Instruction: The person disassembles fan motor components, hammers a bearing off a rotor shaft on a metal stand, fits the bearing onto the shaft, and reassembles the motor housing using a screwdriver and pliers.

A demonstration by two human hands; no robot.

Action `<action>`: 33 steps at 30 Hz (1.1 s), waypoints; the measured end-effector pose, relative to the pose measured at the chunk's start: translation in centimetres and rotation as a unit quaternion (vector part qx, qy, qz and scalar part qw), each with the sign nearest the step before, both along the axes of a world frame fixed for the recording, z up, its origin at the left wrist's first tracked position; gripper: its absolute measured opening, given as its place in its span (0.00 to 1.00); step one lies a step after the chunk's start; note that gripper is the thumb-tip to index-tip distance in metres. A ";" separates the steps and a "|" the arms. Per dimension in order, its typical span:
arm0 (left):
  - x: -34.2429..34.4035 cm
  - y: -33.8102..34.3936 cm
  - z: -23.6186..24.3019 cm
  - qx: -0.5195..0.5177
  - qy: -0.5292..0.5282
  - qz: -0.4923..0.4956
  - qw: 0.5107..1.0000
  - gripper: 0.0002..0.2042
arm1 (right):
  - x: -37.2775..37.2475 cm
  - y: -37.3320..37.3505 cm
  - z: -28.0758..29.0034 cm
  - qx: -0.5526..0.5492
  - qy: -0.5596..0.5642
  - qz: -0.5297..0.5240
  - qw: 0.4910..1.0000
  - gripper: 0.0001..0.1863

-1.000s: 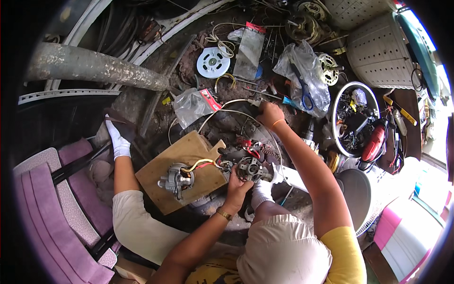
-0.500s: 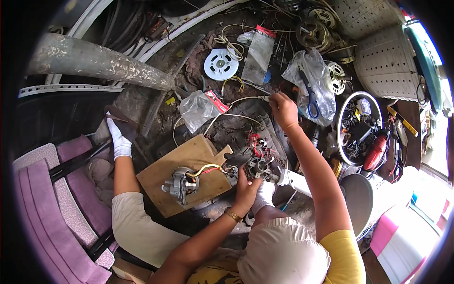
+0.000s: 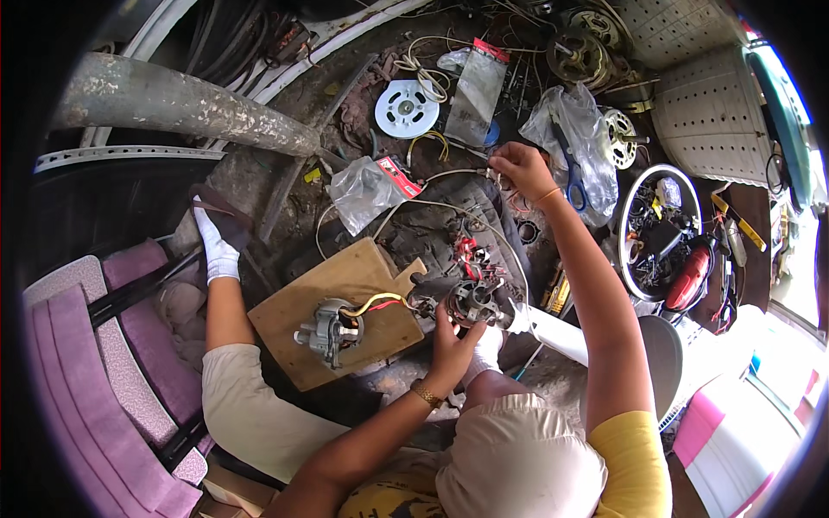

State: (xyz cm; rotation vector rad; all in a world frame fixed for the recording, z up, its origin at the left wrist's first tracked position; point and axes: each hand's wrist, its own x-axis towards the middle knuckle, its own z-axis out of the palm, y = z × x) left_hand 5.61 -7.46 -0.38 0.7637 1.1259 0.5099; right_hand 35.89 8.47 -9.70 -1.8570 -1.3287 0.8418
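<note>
My left hand (image 3: 452,352) is closed round a grey metal motor housing (image 3: 473,304), which sits at the end of a white tube (image 3: 560,337). Farther off, my right hand (image 3: 523,173) pinches the end of a beige cord (image 3: 458,174); the fingers partly cover that end. Left of the housing, a second small motor (image 3: 330,333) rests on a wooden board (image 3: 294,298). Yellow and red wires (image 3: 376,302) run from this motor toward the housing. Small red-wired parts (image 3: 469,259) lie just beyond the housing.
A clear plastic bag with a red header (image 3: 363,194) lies beyond the board. Farther away are a white slotted disc (image 3: 407,109) and blue-handled scissors (image 3: 576,192). A white-rimmed basin (image 3: 623,226) of tools stands at right, a thick pipe (image 3: 186,108) at upper left.
My right hand has risen a little away from me, still pinching the cord end. The housing in my left hand has shifted slightly, and a metal ring now shows below my right hand.
</note>
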 end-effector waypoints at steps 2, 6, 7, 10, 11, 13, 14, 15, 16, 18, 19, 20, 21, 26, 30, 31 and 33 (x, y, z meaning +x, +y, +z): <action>-0.1 -0.3 -0.7 -0.002 -0.008 -0.003 1.000 0.34 | 1.1 -0.7 0.1 -0.089 0.476 -0.068 0.872 0.07; -0.8 -0.1 -0.9 -0.013 -0.005 -0.020 1.000 0.32 | -2.4 -1.7 -1.0 -0.116 0.321 0.040 0.939 0.07; -0.5 -0.3 -0.9 -0.016 -0.010 -0.022 1.000 0.32 | -2.4 -2.5 -2.1 -0.081 0.116 0.118 0.983 0.11; -0.7 -0.1 -0.9 -0.008 -0.006 -0.039 0.999 0.30 | -5.8 -2.9 -3.6 0.040 -0.209 0.150 0.966 0.09; -0.6 0.0 -0.8 -0.013 -0.008 -0.043 0.999 0.30 | -6.2 -2.9 -4.0 0.039 -0.209 0.148 0.966 0.09; -0.4 -0.2 -0.6 -0.025 -0.012 -0.049 0.998 0.30 | -6.3 -3.3 -4.8 0.006 -0.278 0.137 0.951 0.06; -0.2 -0.3 -0.6 -0.031 -0.015 -0.042 0.999 0.30 | -5.9 -3.7 -5.1 0.002 -0.281 0.135 0.950 0.06; 0.1 -0.2 -0.4 -0.036 -0.018 -0.034 0.999 0.30 | -5.2 -3.9 -5.1 -0.009 -0.240 0.141 0.961 0.05; 0.5 -0.1 -0.3 -0.037 -0.023 -0.039 0.998 0.30 | -4.3 -4.1 -5.1 -0.021 -0.200 0.146 0.969 0.05; 0.9 -0.1 0.2 -0.027 -0.008 -0.051 0.998 0.31 | -2.4 -4.4 -3.9 -0.035 -0.115 0.044 0.992 0.07; 0.4 -0.2 -0.4 -0.008 -0.005 -0.018 1.000 0.40 | -3.0 -3.9 -2.3 -0.022 -0.062 0.002 0.998 0.07; -0.1 -0.2 -0.5 -0.006 -0.003 -0.020 1.000 0.40 | -4.0 -3.5 -0.4 -0.011 -0.011 -0.042 0.999 0.07; -0.2 -0.1 -0.6 0.018 0.001 -0.011 1.000 0.42 | -4.8 -3.5 1.0 0.005 0.012 -0.041 0.999 0.08; 1.7 0.6 -0.2 -0.033 -0.005 -0.035 0.999 0.40 | -8.9 -4.4 3.3 0.099 -0.034 0.063 0.993 0.12; 1.2 2.0 -0.7 -0.037 -0.045 -0.061 0.996 0.25 | -9.8 -5.1 6.1 0.098 0.042 0.080 0.991 0.15; 1.6 1.9 -0.2 -0.032 -0.048 -0.062 0.996 0.25 | -9.2 -5.8 7.1 0.107 0.073 0.032 0.991 0.14; 1.8 1.0 0.9 -0.025 -0.018 -0.018 0.999 0.25 | -6.7 -7.3 7.7 0.092 0.112 -0.077 0.986 0.13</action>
